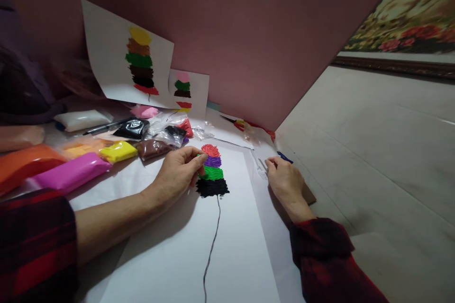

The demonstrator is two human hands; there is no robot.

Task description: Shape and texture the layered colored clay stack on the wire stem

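A white sheet (234, 246) carries stacked bands of textured modelling clay: a red top (211, 151), a purple band (213, 162), a green band (215, 173) and a black band (213, 187). A wavy dark line (212, 246) runs down from the black one. My left hand (179, 168) is closed in a pinch at the left edge of the bands, a speck of green clay showing at its fingertips. To the right of the sheet, my right hand (284, 182) is closed beside a white plastic fork (262, 171); its fingertips hide whatever they hold.
Bags of coloured clay, among them a magenta bag (73, 172), a yellow bag (118, 151) and a brown bag (152, 149), lie at left. Two sheets with painted bands, a larger sheet (106, 52) and a smaller sheet (201, 90), lean behind. Scissors (240, 125) lie at the back.
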